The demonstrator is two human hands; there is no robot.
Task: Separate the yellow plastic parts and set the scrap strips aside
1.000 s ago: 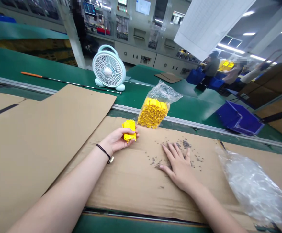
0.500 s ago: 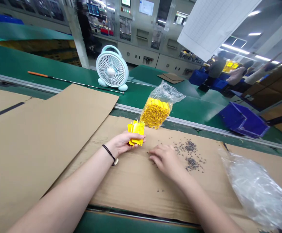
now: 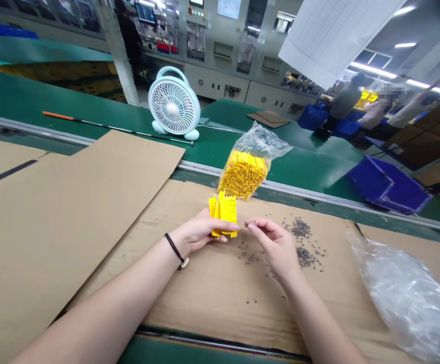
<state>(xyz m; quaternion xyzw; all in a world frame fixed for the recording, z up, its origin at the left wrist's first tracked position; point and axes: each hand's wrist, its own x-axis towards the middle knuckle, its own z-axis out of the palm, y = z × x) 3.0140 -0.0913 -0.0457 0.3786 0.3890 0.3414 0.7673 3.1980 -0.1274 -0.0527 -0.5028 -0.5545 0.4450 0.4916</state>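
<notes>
Stack of yellow parts (image 3: pixel 226 210) in left hand (image 3: pixel 203 230), fingers (image 3: pixel 223 239) probably behind

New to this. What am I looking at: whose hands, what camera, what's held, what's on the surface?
No robot here: a person works with bare hands, filmed by one head-worn camera looking forward and down. The left hand holds a few yellow plastic parts. Beside them, the right hand has thumb and fingertips close together; anything between them is too small to make out. Small dark pieces lie scattered on cardboard. Further back is a clear bag of similar yellow parts; crumpled clear plastic lies at the right.
</notes>
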